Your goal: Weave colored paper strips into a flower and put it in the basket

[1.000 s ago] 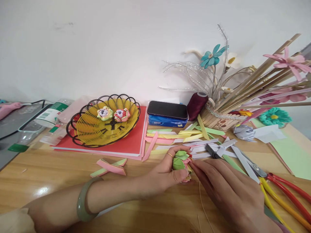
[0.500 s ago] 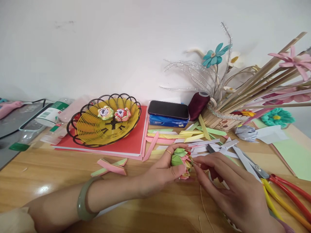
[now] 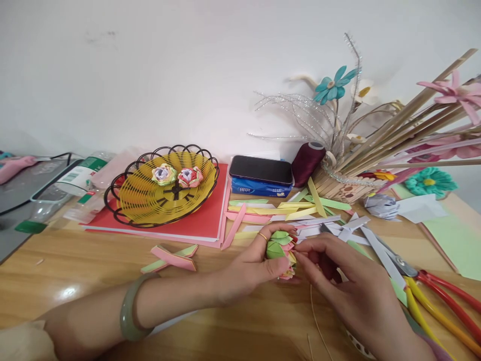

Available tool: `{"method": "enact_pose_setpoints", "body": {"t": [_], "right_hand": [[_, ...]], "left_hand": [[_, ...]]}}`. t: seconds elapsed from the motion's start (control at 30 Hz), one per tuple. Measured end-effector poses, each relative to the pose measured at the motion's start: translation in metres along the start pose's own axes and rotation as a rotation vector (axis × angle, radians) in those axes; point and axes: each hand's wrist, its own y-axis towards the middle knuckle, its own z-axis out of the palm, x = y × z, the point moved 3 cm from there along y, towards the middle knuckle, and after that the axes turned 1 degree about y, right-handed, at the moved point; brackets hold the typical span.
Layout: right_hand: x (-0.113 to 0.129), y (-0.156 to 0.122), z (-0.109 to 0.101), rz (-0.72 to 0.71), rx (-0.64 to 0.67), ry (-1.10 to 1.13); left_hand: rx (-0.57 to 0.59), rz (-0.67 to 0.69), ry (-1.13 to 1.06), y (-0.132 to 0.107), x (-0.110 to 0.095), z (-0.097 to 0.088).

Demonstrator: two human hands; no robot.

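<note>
My left hand [image 3: 251, 268] is closed around a small folded paper flower [image 3: 277, 249] with green, pink and yellow petals, thumb in front and fingers behind. Against the flower's right side, my right hand [image 3: 361, 283] has thumb and forefinger pinched together at the petal edges. The exact bit between those fingertips is too small to make out. A thin tan cord [image 3: 314, 318] hangs below the flower, and its upper end is hidden near my right hand.
Behind my hands lie paper strips [image 3: 263, 210]. Scissors [image 3: 409, 271] rest at right, beside my right hand. A yellow woven basket [image 3: 150, 203] holds two paper flowers. Further back are a phone [image 3: 260, 169], a thread spool [image 3: 308, 165] and a craft-flower holder [image 3: 334, 185].
My right fingertips have moved slightly left, closer in against the flower's petals. The flower has turned a little in my left hand, which keeps its hold.
</note>
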Motion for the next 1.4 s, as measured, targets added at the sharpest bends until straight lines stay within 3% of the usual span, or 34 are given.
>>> {"method": "enact_pose_setpoints", "body": {"t": [0.13, 0.33, 0.7, 1.4], "right_hand": [[0.004, -0.008, -0.002, -0.191, -0.148, -0.253], [0.004, -0.013, -0.002, -0.343, -0.115, -0.390], [0.002, -0.014, 0.000, -0.292, -0.072, -0.311], [0.001, -0.017, -0.004, -0.347, -0.053, -0.284]], "left_hand": [[0.004, 0.022, -0.016, 0.000, -0.002, 0.002], [0.011, 0.033, -0.007, 0.000, -0.001, 0.001], [0.007, -0.005, 0.028, -0.001, -0.004, 0.004], [0.015, -0.003, 0.022, -0.001, -0.002, 0.004]]}}
